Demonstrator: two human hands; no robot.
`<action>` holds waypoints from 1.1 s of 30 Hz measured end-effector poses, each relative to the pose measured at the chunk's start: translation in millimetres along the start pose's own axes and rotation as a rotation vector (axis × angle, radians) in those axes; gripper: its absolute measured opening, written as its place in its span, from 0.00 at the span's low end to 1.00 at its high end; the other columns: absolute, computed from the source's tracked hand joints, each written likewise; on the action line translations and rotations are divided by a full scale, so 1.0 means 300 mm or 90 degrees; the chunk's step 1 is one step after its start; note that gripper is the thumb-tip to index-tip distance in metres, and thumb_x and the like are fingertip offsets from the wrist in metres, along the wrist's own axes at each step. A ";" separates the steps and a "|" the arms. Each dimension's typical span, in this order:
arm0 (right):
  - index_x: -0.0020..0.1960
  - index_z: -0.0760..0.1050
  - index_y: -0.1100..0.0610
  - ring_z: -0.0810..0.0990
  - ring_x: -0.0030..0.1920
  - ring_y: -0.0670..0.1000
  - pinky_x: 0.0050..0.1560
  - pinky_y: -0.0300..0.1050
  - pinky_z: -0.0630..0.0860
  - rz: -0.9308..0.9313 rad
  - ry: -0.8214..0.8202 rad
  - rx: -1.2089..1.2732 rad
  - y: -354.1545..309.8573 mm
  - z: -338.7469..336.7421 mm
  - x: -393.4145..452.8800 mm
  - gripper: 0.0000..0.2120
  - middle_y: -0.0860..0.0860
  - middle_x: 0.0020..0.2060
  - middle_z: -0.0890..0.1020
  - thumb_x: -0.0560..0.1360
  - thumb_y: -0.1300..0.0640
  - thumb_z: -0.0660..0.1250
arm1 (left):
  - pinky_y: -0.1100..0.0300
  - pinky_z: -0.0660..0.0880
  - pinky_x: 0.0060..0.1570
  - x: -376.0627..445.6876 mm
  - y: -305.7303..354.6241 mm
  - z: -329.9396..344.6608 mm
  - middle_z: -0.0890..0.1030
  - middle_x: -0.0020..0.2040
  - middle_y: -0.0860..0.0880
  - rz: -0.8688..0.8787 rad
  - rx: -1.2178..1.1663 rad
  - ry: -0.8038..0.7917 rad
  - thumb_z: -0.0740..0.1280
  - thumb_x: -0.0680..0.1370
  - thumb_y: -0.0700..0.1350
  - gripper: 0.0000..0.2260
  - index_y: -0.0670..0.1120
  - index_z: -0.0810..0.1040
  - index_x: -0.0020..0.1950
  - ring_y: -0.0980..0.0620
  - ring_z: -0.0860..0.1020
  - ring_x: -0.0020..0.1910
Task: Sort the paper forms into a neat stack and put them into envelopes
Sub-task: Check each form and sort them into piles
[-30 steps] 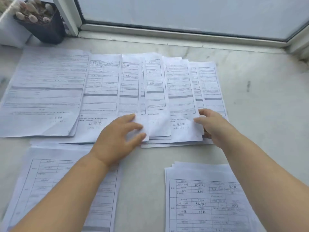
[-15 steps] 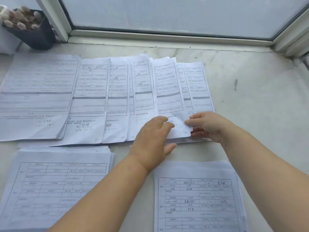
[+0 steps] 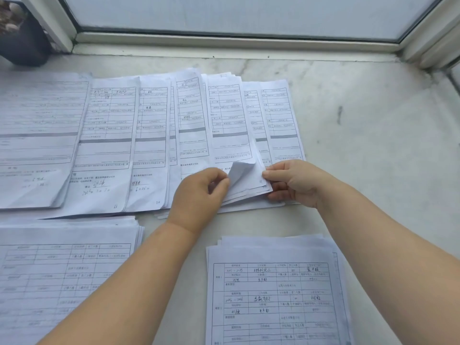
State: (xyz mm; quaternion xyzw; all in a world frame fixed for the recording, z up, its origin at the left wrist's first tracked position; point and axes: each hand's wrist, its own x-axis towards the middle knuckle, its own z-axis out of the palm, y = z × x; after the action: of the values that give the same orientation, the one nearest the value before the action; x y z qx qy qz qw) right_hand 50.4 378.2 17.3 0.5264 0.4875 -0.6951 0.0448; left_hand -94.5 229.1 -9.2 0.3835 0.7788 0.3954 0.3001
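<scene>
Peeling up a curled sheet corner (image 3: 240,170), the left hand (image 3: 199,195) pinches it while the right hand (image 3: 293,181) grips the lower right edge of the fanned forms (image 3: 154,135) on the counter (image 3: 373,120). Risk: thin overlapped sheets cling, so two may lift together or the corner may crease.

Counted: two hands, left hand (image 3: 199,192) and right hand (image 3: 296,181). Three groups of paper forms: one fanned row (image 3: 149,135) along the far side, exact sheet count not determinable; two near stacks, left stack (image 3: 62,270) and right stack (image 3: 273,290). One dark plant pot (image 3: 22,43). One window frame (image 3: 224,43).
</scene>
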 end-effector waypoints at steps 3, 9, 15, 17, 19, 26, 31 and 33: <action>0.43 0.78 0.59 0.82 0.34 0.51 0.37 0.43 0.82 -0.004 -0.005 -0.009 0.000 0.000 0.001 0.03 0.54 0.36 0.84 0.76 0.62 0.68 | 0.69 0.69 0.38 0.002 0.019 0.003 0.77 0.35 0.57 -0.016 -0.002 0.056 0.67 0.76 0.42 0.05 0.51 0.73 0.45 0.66 0.75 0.36; 0.40 0.77 0.57 0.80 0.30 0.48 0.34 0.39 0.80 -0.017 0.003 -0.035 -0.001 0.007 0.002 0.06 0.50 0.30 0.82 0.76 0.58 0.70 | 0.62 0.70 0.37 -0.019 0.034 0.028 0.76 0.36 0.58 0.040 0.120 0.062 0.67 0.75 0.45 0.05 0.55 0.75 0.44 0.58 0.72 0.35; 0.40 0.77 0.57 0.79 0.30 0.47 0.31 0.38 0.79 -0.009 0.013 -0.031 -0.003 0.014 -0.001 0.07 0.51 0.31 0.82 0.76 0.57 0.70 | 0.59 0.66 0.39 -0.014 0.036 0.039 0.73 0.35 0.59 0.089 0.222 0.045 0.71 0.73 0.52 0.04 0.54 0.80 0.46 0.56 0.72 0.41; 0.41 0.77 0.57 0.79 0.31 0.49 0.31 0.38 0.79 -0.011 0.025 -0.039 -0.006 0.015 -0.003 0.06 0.53 0.34 0.82 0.76 0.58 0.69 | 0.58 0.68 0.37 -0.005 0.028 0.039 0.75 0.34 0.56 0.058 0.177 0.068 0.68 0.76 0.47 0.04 0.53 0.78 0.41 0.54 0.73 0.37; 0.42 0.78 0.58 0.77 0.30 0.49 0.31 0.38 0.78 -0.032 0.046 -0.087 -0.017 0.011 -0.008 0.05 0.53 0.33 0.80 0.76 0.59 0.69 | 0.59 0.66 0.35 0.004 0.021 0.037 0.73 0.29 0.55 0.014 0.100 0.086 0.66 0.77 0.45 0.09 0.54 0.75 0.37 0.57 0.71 0.32; 0.41 0.81 0.59 0.71 0.29 0.49 0.36 0.40 0.70 -0.131 0.214 -0.412 -0.045 -0.040 -0.014 0.09 0.49 0.28 0.76 0.76 0.56 0.66 | 0.58 0.69 0.42 -0.024 0.012 0.035 0.68 0.36 0.54 0.078 0.146 -0.036 0.56 0.75 0.58 0.19 0.49 0.83 0.42 0.53 0.70 0.43; 0.37 0.79 0.56 0.67 0.27 0.50 0.32 0.42 0.65 -0.209 0.334 -0.149 0.017 -0.072 -0.073 0.10 0.50 0.26 0.72 0.75 0.58 0.64 | 0.61 0.60 0.68 -0.062 0.025 0.003 0.71 0.66 0.52 0.138 0.232 -0.202 0.66 0.77 0.44 0.08 0.53 0.84 0.51 0.53 0.66 0.68; 0.36 0.78 0.55 0.67 0.27 0.50 0.32 0.42 0.65 -0.226 0.345 -0.106 0.061 -0.030 -0.119 0.09 0.49 0.25 0.72 0.75 0.58 0.64 | 0.65 0.60 0.68 -0.112 0.028 -0.040 0.73 0.66 0.52 0.150 0.179 -0.167 0.66 0.76 0.40 0.09 0.51 0.84 0.48 0.56 0.67 0.68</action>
State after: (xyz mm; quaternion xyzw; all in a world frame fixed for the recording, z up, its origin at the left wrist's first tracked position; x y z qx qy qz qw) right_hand 82.9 359.2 33.9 0.5938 0.6209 -0.4844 -0.1653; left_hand -83.0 199.9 9.5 0.5581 0.7304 0.2619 0.2938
